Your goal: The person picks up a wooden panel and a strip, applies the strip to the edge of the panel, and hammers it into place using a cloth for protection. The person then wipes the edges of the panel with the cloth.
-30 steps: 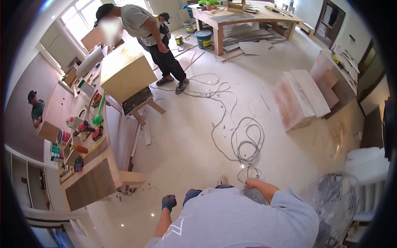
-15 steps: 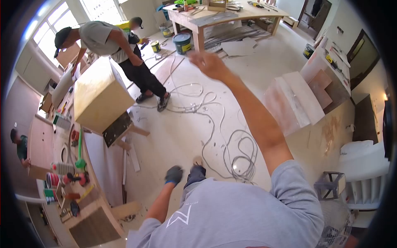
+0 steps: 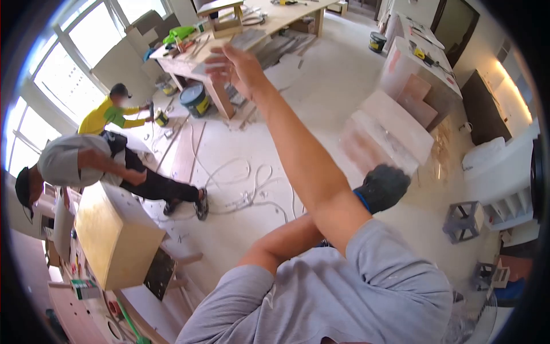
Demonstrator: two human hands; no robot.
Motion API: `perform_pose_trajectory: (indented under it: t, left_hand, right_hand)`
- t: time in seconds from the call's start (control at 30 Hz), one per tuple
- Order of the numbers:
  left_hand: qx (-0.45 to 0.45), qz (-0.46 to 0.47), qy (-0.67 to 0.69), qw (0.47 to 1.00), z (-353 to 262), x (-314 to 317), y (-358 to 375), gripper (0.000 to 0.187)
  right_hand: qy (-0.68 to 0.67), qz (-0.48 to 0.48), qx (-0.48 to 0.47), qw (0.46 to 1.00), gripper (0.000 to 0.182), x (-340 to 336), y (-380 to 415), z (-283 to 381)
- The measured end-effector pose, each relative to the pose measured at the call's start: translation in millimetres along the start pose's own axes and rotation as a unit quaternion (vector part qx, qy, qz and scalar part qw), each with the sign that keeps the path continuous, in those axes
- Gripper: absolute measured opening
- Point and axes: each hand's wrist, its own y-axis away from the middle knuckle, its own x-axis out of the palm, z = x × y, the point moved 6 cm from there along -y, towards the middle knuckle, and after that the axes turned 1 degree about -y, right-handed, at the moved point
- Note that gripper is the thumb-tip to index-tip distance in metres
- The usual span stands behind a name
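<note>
Bare right hand (image 3: 234, 71), 11 o'clock: fingers released, short of long pale wooden table (image 3: 302, 12). My left hand in dark glove (image 3: 385, 188), 3 o'clock: clenched, near pink-stained white box (image 3: 366, 142), 2 o'clock. Open pale floor (image 3: 321, 86), 1 o'clock.

You are wearing a matt cloth shirt (image 3: 321, 298) and a dark cloth glove (image 3: 385, 188). Before you, a pale floor (image 3: 321, 97) is looking smooth and slightly glossy; the far bench (image 3: 275, 17) is showing light wood, and a plastic-looking bucket (image 3: 195, 101) is standing beside it.
</note>
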Motion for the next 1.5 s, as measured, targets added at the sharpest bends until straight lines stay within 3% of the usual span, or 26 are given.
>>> perform_pose_trajectory:
  t: [0.1,0.2,0.23,0.3,0.37,0.43,0.47,0.53,0.57,0.63,0.67,0.73,0.8,0.83,0.9,0.93,1.0,1.03,1.07,1.1,1.13,1.2,1.27,1.3,1.4,1.5]
  left_hand:
    - [-0.086,-0.004,-0.019,0.996,109,-59,-12,0.023]
    - [-0.313,0.058,-0.070,0.945,267,-107,7,0.026]
    - [-0.297,-0.140,-0.074,0.942,316,-129,44,0.029]
    - [-0.375,-0.125,-0.030,0.918,396,-171,126,0.031]
    - [-0.454,0.030,-0.130,0.881,461,-214,217,0.025]
    - [-0.628,0.005,-0.195,0.753,462,-250,313,0.029]
    - [-0.619,-0.045,-0.215,0.754,469,-241,382,0.023]
    - [-0.704,0.053,-0.172,0.687,490,-190,532,0.032]
    - [-0.734,0.246,-0.099,0.625,496,-146,604,0.036]
    - [-0.901,-0.051,0.250,0.351,409,-108,702,0.038]
    - [-0.912,-0.092,0.273,0.292,392,-100,721,0.036]
    - [-0.917,-0.008,0.257,0.305,371,-65,720,0.032]
    - [-0.919,0.002,0.271,0.287,382,-46,695,0.030]
    - [-0.919,-0.012,0.275,0.281,403,-48,684,0.030]
    - [-0.913,-0.029,0.266,0.307,458,-69,664,0.032]
    - [-0.912,-0.032,0.249,0.326,485,-94,658,0.034]
    - [-0.862,-0.060,0.265,0.428,581,-120,632,0.023]
    - [-0.758,0.120,0.185,0.614,631,-150,595,0.022]
    - [-0.604,0.237,0.034,0.760,673,-193,548,0.024]
    - [-0.658,0.162,0.113,0.727,702,-231,521,0.027]
    - [-0.581,0.058,0.010,0.811,715,-284,480,0.029]
    - [-0.670,-0.231,0.343,0.616,723,-373,427,0.033]
    - [-0.658,-0.328,0.316,0.600,747,-442,390,0.031]
    - [-0.678,-0.315,0.216,0.628,761,-468,383,0.032]
    - [-0.695,-0.339,-0.041,0.633,788,-533,374,0.032]
    - [-0.733,-0.446,-0.110,0.501,802,-546,403,0.030]
  right_hand:
    - [-0.030,-0.019,0.039,0.999,0.051,-76,-59,-30]
    - [0.006,-0.055,0.085,0.995,0.049,-152,-96,-67]
    - [0.016,-0.068,0.098,0.993,0.048,-176,-107,-76]
    - [-0.098,-0.083,0.123,0.984,0.050,-216,-119,-89]
    - [-0.131,-0.086,0.163,0.974,0.052,-264,-141,-101]
    - [-0.156,-0.127,0.187,0.962,0.055,-335,-156,-119]
    - [-0.196,-0.178,0.177,0.948,0.056,-373,-162,-117]
    - [-0.333,-0.312,0.049,0.889,0.056,-449,-184,-83]
    - [-0.394,-0.372,-0.024,0.840,0.057,-487,-184,-72]
    - [-0.398,-0.345,-0.104,0.844,0.064,-596,-208,-56]
    - [-0.416,-0.172,-0.074,0.890,0.061,-649,-221,-45]
    - [-0.121,-0.421,-0.004,0.899,0.037,-671,-206,0]
    - [0.159,-0.378,0.139,0.902,0.030,-754,-155,-11]
    - [0.245,-0.421,0.215,0.846,0.022,-773,-118,-22]
    - [0.545,-0.188,0.409,0.707,0.018,-806,-34,-58]
    - [0.803,0.089,0.369,0.459,0.019,-852,37,-108]
    - [0.457,-0.047,0.512,0.726,0.028,-870,167,-181]
    - [0.239,-0.073,0.570,0.783,0.030,-858,210,-209]
    - [0.263,-0.070,0.639,0.719,0.030,-826,211,-213]
    - [0.331,-0.049,0.680,0.653,0.029,-808,189,-222]
    - [0.393,-0.021,0.696,0.601,0.029,-796,157,-230]
    - [0.495,0.021,0.662,0.562,0.029,-810,76,-254]
    - [0.583,0.082,0.527,0.613,0.026,-781,-90,-218]
    - [0.588,-0.030,0.544,0.597,0.027,-793,-145,-218]
    - [0.657,0.013,0.384,0.649,0.021,-834,-312,-235]
    - [0.664,0.073,0.275,0.691,0.022,-806,-486,-225]
